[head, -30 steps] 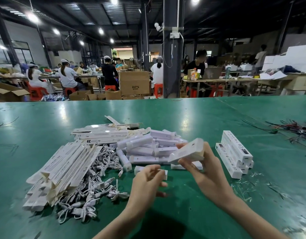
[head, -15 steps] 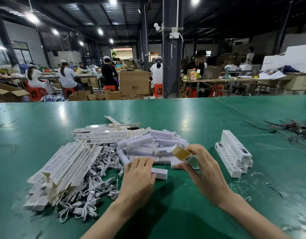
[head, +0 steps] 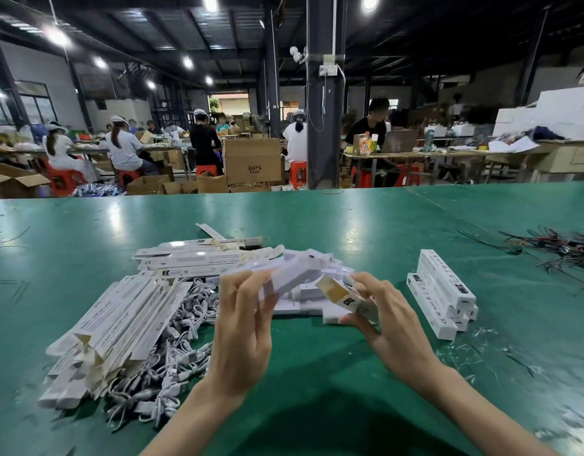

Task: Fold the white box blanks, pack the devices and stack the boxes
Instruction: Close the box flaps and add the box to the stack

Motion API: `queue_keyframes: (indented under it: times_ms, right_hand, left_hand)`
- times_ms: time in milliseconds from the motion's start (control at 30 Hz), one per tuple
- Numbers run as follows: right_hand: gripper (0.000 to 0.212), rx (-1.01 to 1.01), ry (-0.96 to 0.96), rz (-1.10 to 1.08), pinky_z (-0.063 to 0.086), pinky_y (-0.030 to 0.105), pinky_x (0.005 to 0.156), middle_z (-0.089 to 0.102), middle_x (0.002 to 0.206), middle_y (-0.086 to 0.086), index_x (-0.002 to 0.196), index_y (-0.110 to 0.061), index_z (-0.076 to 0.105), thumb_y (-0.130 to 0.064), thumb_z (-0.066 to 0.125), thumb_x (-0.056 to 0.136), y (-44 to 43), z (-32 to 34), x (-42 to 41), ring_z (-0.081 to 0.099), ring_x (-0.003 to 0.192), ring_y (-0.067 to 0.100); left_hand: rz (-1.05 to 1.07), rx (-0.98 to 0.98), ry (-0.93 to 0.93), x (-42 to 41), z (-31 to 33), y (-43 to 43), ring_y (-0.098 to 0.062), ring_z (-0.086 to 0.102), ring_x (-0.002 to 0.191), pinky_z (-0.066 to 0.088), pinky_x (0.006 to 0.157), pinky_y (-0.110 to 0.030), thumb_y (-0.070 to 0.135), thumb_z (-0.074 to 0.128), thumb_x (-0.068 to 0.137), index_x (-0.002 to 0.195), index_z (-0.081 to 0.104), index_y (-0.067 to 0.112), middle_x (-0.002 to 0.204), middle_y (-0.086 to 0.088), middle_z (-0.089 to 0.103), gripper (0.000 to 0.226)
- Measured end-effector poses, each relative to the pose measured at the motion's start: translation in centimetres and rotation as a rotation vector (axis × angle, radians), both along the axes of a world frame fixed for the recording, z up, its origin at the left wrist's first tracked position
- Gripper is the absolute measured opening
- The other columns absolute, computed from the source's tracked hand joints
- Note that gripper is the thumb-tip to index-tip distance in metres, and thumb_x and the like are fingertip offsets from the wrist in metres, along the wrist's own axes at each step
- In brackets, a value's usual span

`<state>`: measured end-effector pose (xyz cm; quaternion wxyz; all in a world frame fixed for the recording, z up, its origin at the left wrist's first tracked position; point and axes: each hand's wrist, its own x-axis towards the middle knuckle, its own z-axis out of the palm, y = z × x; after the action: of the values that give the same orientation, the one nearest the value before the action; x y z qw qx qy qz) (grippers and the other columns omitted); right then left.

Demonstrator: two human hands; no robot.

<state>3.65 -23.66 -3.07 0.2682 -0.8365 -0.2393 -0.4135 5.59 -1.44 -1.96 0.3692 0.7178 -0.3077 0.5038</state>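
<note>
a: what has the left hand (head: 244, 327) got?
b: a long white device (head: 295, 274). the fingers and thumb curl round its near end, and it is lifted off the green table (head: 349, 225), with its far end tilted up and away to the right.
a: and the right hand (head: 394, 319)?
b: it pinches a folded box (head: 348, 296) between thumb and fingers, low over the table. the box's end is open with brown card showing inside, and that mouth faces left toward the device.
a: is the device in the box?
b: no, it is outside, just beside the open mouth. whether the two touch i cannot tell.
a: where is the rest of the stock?
b: a pile of devices (head: 320, 263) lies right behind both hands. the flat blanks (head: 119, 324) are heaped to the left, more of them further back, with white cables (head: 188, 319) tangled beside and under them. the packed boxes (head: 443, 287) sit stacked to the right of the right hand, apart from it.
a: anything else on the table?
b: loose wires (head: 567, 248) at the far right edge, and clear plastic scraps (head: 465, 352) near the stack.
</note>
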Motion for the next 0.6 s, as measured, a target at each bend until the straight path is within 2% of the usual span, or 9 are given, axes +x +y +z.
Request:
queue_keyframes:
  times_ms: [67,200,300,400,500,600]
  right_hand:
    - [0.066,0.019,0.019,-0.026,0.048,0.037,0.074,0.061,0.09,0.001,0.128,-0.027,0.041,-0.015,0.079,0.074,0.1,0.0,0.0,0.06,0.08,0.026]
    - [0.069,0.036,0.021,-0.043,0.048,0.034,0.077,0.057,0.09,-0.003,0.125,-0.021,0.045,-0.01,0.083,0.068,0.4,-0.1,0.0,0.058,0.08,0.024]
    - [0.058,0.064,0.008,-0.062,0.043,0.027,0.078,0.052,0.093,-0.008,0.122,-0.008,0.056,-0.015,0.08,0.07,0.5,0.0,0.0,0.053,0.081,0.02]
    - [0.046,0.057,0.015,-0.044,0.041,0.022,0.079,0.055,0.098,-0.01,0.116,0.001,0.059,-0.019,0.071,0.077,0.5,0.0,-0.3,0.048,0.085,0.017]
    - [0.045,0.059,0.002,-0.049,0.036,0.016,0.08,0.055,0.099,-0.009,0.114,0.001,0.059,-0.018,0.072,0.076,0.6,0.1,-0.3,0.044,0.086,0.014]
    - [0.046,0.055,-0.001,-0.046,0.036,0.016,0.079,0.053,0.098,-0.011,0.116,-0.008,0.056,-0.016,0.075,0.075,0.5,0.1,-0.2,0.043,0.086,0.013]
  left_hand:
    - [-0.039,0.084,-0.018,-0.7,0.2,-0.3,-0.001,0.039,0.097,0.04,0.083,-0.01,0.024,0.041,0.102,0.119,0.05,0.011,0.107,-0.003,0.043,0.023]
    - [-0.008,0.172,0.038,-1.2,-0.2,-0.4,-0.012,0.046,0.093,0.046,0.076,-0.023,0.018,0.052,0.095,0.123,0.05,0.014,0.106,0.0,0.042,0.028]
    - [0.014,0.167,0.076,-1.2,-0.2,-0.2,-0.008,0.045,0.092,0.044,0.079,-0.02,0.013,0.055,0.092,0.123,0.05,0.015,0.106,0.002,0.041,0.031]
    - [0.028,0.162,0.122,-1.3,-0.1,0.0,-0.006,0.044,0.089,0.042,0.078,-0.015,0.018,0.049,0.094,0.122,0.052,0.015,0.106,0.002,0.042,0.028]
    - [0.042,0.167,0.157,-1.3,0.0,0.1,-0.006,0.045,0.084,0.043,0.069,-0.016,0.019,0.048,0.094,0.12,0.058,0.011,0.104,0.001,0.044,0.028]
    - [0.073,0.175,0.171,-1.5,0.3,0.3,-0.013,0.05,0.08,0.049,0.056,-0.028,0.018,0.049,0.093,0.116,0.065,0.007,0.101,-0.001,0.046,0.029]
